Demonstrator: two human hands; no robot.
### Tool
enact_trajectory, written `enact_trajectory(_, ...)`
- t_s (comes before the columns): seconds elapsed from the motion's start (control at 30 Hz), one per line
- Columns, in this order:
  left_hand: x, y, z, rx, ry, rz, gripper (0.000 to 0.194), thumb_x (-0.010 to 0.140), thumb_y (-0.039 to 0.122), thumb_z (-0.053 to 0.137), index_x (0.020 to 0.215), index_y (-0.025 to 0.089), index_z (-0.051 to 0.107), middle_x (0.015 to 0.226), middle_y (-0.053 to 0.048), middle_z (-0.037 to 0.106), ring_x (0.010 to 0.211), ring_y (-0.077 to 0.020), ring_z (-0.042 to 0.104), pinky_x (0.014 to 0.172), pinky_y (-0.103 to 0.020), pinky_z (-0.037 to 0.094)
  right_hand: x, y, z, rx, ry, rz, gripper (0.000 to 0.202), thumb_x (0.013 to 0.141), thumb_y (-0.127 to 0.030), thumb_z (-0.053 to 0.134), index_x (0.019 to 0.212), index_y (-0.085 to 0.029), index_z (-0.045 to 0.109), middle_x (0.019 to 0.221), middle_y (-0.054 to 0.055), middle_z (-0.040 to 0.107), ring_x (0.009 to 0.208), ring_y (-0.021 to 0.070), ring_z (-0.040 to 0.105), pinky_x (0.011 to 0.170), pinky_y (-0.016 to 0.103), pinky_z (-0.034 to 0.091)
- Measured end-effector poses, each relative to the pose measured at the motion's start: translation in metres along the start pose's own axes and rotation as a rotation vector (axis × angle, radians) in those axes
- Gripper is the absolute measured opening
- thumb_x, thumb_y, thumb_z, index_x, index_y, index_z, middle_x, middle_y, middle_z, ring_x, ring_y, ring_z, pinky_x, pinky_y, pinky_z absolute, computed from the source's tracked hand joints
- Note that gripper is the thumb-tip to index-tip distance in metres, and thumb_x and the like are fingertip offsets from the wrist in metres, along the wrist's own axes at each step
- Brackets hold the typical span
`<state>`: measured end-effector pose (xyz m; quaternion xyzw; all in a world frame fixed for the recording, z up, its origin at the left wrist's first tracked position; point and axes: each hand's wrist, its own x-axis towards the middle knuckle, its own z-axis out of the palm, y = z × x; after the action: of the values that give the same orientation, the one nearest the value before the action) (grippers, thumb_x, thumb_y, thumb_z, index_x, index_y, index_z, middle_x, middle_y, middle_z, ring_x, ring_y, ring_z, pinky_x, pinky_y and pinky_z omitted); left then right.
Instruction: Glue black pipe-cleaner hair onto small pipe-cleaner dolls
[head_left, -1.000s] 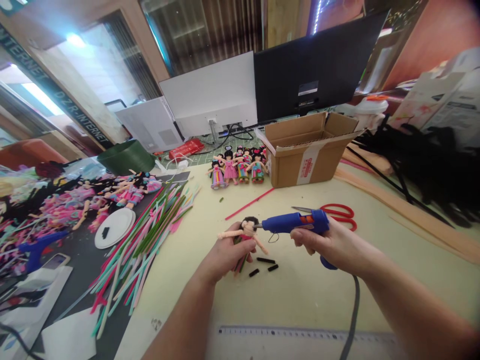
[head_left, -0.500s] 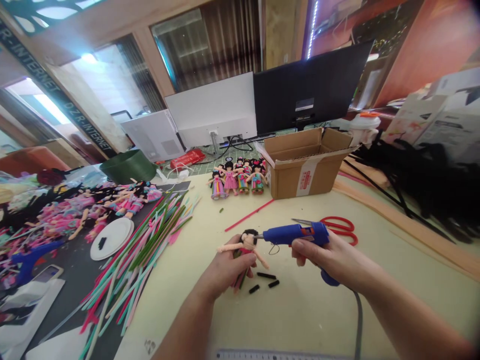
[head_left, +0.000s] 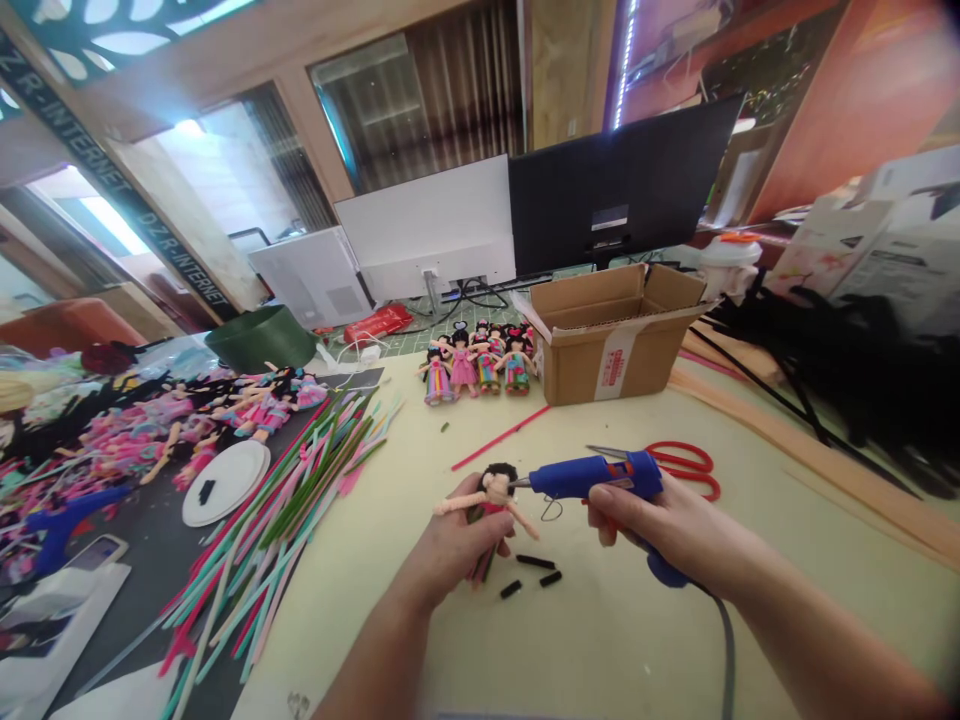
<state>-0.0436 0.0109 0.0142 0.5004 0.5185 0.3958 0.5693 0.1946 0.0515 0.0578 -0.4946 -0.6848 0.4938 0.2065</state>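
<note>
My left hand (head_left: 457, 535) is closed around the body of a small pipe-cleaner doll (head_left: 497, 488) with black hair, peach arms and a red top. The doll is held upright above the table, its arms spread to either side. My right hand (head_left: 660, 520) grips a blue glue gun (head_left: 592, 474), whose metal nozzle points left at the side of the doll's head; whether it touches, I cannot tell. Below the doll lie several short black pieces (head_left: 535, 562). Behind the glue gun rest red-handled scissors (head_left: 682, 463).
Finished dolls (head_left: 480, 362) stand beside an open cardboard box (head_left: 615, 350). Loose coloured pipe cleaners (head_left: 300, 490) spread over the left side, near a white plate (head_left: 225, 483) and a heap of doll parts (head_left: 135, 425). A pink stick (head_left: 501, 438) lies mid-table. Black strands (head_left: 840, 370) pile up at right.
The view has tilted up slightly, so the scene sits a little lower. Both hands keep their holds, with the nozzle still at the doll's head.
</note>
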Motion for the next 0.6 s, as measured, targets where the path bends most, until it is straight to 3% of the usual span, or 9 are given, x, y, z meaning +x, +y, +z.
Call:
enact_trajectory(0.33,0.0,0.002,0.0,0.028,0.021,-0.023,0.02,0.078,0.028,0.064,0.092,0.018,0.054,0.079,-0.001,0.061,0.066,-0.0135,0.062,0.063,-0.026,0.049,0.001,-0.001,0.001,-0.002,0.012,0.004,0.043,0.083,-0.057,0.052,0.073,-0.018,0.065,0.072,0.005,0.069,0.072,0.02,0.064,0.068,0.031,0.049)
enact_trajectory(0.5,0.003,-0.003,-0.004,-0.02,0.061,-0.022,0.025,0.079,0.032,0.064,0.097,0.017,0.056,0.082,-0.002,0.062,0.067,-0.0146,0.062,0.065,-0.029,0.05,0.004,0.009,-0.009,0.008,0.159,-0.012,0.048,0.084,-0.06,0.047,0.07,-0.018,0.065,0.071,0.005,0.067,0.06,0.0153,0.055,0.055,0.028,0.044)
enact_trajectory(0.6,0.005,-0.008,-0.006,-0.097,0.09,-0.003,0.028,0.081,0.034,0.062,0.102,0.018,0.055,0.082,-0.002,0.062,0.067,-0.014,0.062,0.066,-0.028,0.049,0.013,0.02,-0.011,-0.107,0.283,0.048,0.042,0.083,-0.056,0.048,0.071,-0.019,0.064,0.067,0.003,0.064,0.056,0.0149,0.053,0.05,0.027,0.042)
